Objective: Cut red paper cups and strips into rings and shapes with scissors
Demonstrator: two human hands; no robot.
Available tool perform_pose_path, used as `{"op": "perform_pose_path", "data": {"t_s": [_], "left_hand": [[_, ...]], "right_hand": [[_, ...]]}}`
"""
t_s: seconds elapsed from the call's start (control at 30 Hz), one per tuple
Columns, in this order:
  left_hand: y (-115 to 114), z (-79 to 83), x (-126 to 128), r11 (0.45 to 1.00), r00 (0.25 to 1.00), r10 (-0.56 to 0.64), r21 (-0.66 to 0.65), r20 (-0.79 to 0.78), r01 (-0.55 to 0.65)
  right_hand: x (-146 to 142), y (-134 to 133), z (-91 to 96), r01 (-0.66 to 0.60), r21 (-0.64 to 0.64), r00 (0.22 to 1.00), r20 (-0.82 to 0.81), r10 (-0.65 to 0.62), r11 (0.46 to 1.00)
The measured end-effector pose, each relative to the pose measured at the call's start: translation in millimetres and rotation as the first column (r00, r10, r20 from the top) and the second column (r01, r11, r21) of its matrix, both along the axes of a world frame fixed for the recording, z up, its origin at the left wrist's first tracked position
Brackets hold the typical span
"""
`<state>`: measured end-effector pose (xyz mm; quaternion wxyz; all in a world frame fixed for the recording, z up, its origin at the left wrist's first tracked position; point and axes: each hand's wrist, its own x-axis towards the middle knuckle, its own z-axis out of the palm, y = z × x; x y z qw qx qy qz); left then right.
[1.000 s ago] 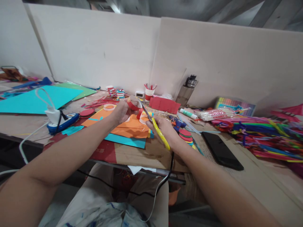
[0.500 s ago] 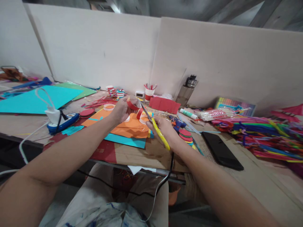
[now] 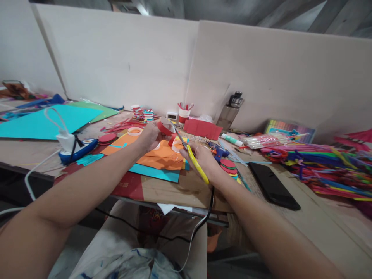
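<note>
My left hand point(image 3: 151, 135) grips a curled red paper strip point(image 3: 164, 129) with a pale inner side, raised over the orange sheets point(image 3: 165, 162). In my right hand point(image 3: 200, 155) is a pair of scissors with yellow handles point(image 3: 198, 167); the blades point up and left, close beside the strip. Whether the blades touch the paper I cannot tell. Under the hands, pale paper rings point(image 3: 135, 131) lie on the orange sheets, and a turquoise sheet point(image 3: 158, 173) sticks out below them.
To the right lie a black phone point(image 3: 273, 186), a blue glue gun point(image 3: 219, 152) and a heap of colourful pipe cleaners point(image 3: 319, 166). A bottle point(image 3: 230, 111) leans at the back. Leftward are a blue-and-white power strip point(image 3: 78, 150) with a cable and a large turquoise sheet point(image 3: 43, 124).
The red strip has turned slightly and its loose end hangs lower by the blades. Both hands stay in nearly the same place, with the scissors still held.
</note>
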<state>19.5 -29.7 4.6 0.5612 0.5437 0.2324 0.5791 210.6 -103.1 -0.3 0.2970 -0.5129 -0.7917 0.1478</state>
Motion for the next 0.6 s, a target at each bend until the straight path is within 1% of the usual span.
{"op": "perform_pose_path", "data": {"t_s": [0.1, 0.2, 0.3, 0.43, 0.6], "left_hand": [[-0.9, 1.7, 0.1, 1.0, 1.0, -0.004, 0.015, -0.006, 0.004], [-4.4, 4.9, 1.3, 0.999, 1.0, 0.004, 0.035, -0.021, -0.003], [-7.7, 6.0, 3.2, 0.998, 0.999, 0.022, 0.058, -0.039, -0.02], [-6.0, 1.6, 4.2, 0.996, 0.999, 0.029, 0.089, -0.039, -0.026], [-2.0, -3.7, 3.7, 0.993, 1.0, 0.007, 0.118, -0.029, -0.003]], "right_hand": [[0.0, -1.6, 1.7, -0.017, -0.021, 0.999, -0.032, 0.016, 1.0], [0.6, -1.8, 2.4, -0.064, -0.055, 0.996, -0.073, 0.06, 0.996], [1.9, 0.2, 1.2, -0.084, -0.048, 0.995, -0.064, 0.081, 0.995], [3.1, 2.2, 0.0, -0.091, -0.045, 0.994, -0.056, 0.088, 0.995], [2.3, 1.6, 2.4, -0.058, -0.044, 0.998, -0.041, 0.056, 0.997]]}}
